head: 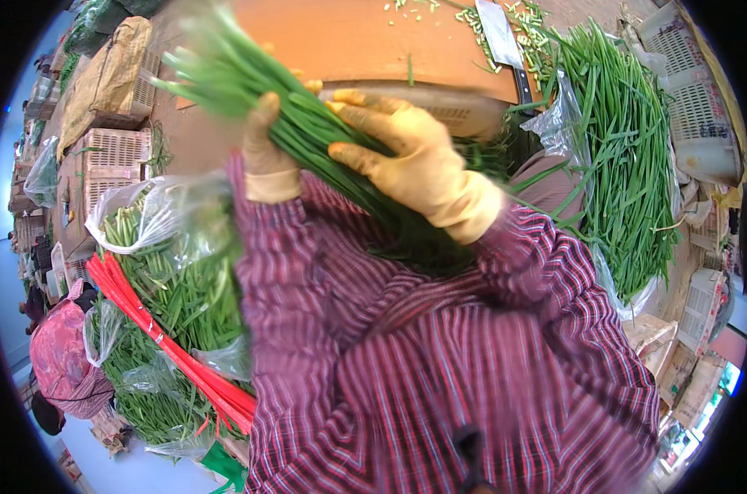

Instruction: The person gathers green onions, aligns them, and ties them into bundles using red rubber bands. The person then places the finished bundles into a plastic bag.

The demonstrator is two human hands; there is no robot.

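Note:
A thick bundle of garlic chives (312, 123) slants across the front of my body, its pale ends blurred at the upper left. My left hand (267, 151), in a stained yellow rubber glove, grips the bundle close to those ends. Farther along the stalks, my right hand (410, 154) curves over the bundle with thumb and fingers around it; its glove is also yellow and dirty at the fingertips. The leafy lower end hangs dark against my striped sleeves and lap. Beyond both hands is an orange board (361, 43).
A cleaver (502, 43) lies on the board's right side among chopped stalk bits (528, 28). Loose chives (627, 160) are heaped on plastic at right. Bagged chives (188, 296) and red ties (169, 339) lie at left. Plastic crates (117, 151) and another person (71, 358) are farther left.

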